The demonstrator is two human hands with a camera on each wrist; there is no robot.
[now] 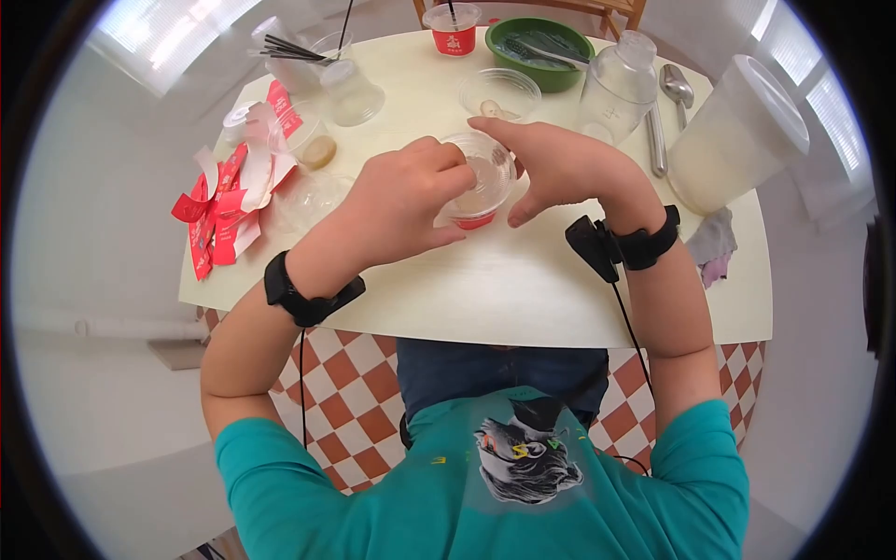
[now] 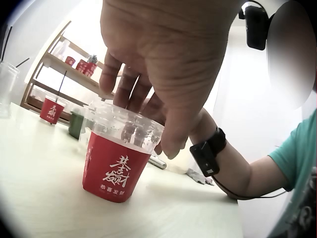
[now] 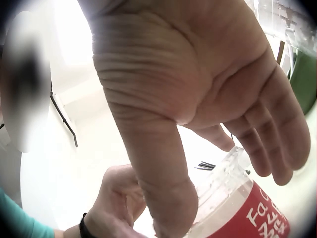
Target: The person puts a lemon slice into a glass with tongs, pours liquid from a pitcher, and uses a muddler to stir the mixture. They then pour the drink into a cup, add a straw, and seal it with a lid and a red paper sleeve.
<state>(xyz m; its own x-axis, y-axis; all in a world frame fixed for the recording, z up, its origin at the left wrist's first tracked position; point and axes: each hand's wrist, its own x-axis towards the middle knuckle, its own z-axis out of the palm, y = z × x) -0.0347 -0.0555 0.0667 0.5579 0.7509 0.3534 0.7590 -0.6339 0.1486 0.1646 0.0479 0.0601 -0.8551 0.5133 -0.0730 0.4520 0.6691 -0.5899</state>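
Note:
A red-labelled clear plastic cup [image 1: 474, 220] [image 2: 116, 166] [image 3: 257, 213] stands upright on the table, its clear top [image 1: 487, 173] between both hands. My left hand [image 1: 401, 196] [image 2: 171, 54] is at the cup's left side, fingers bent over the rim and thumb apart from the wall in the head view. On the other side, my right hand [image 1: 569, 168] [image 3: 198, 84] spreads its thumb and fingers around the top without closing on it. Whether the fingertips press the rim is hard to tell.
Torn red packaging [image 1: 224, 210] and clear cups [image 1: 353, 93] lie left. Farther back are another red cup [image 1: 455, 39], a clear lid [image 1: 499, 93] and a green bowl [image 1: 537, 70]. A shaker [image 1: 616, 89], metal scoop [image 1: 676, 86], pitcher [image 1: 737, 140] and cloth [image 1: 714, 245] are right.

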